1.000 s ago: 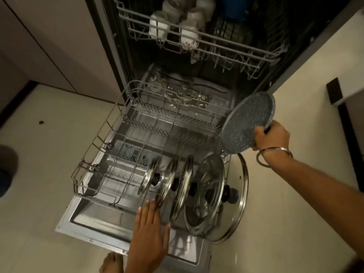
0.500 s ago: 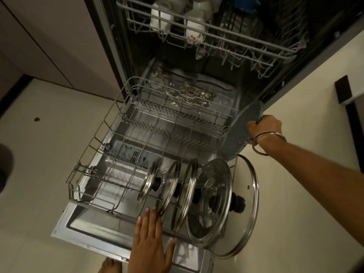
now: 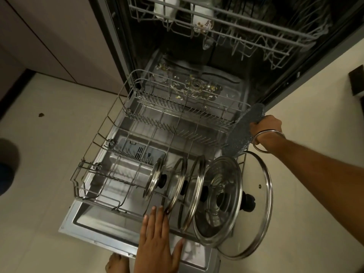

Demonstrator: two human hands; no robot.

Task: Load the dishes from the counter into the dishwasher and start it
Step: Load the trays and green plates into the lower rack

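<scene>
We see grey coated wire in the lower rack (image 3: 126,107), shiny steel rims on glass lids (image 3: 222,196), a matt speckled stone-look pan (image 3: 239,133), a brushed metal door (image 3: 102,229) and a smooth pale floor (image 3: 49,154).

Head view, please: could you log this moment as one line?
right hand: grips speckled pan over lower rack | left hand: flat by lids | step: loading
</scene>
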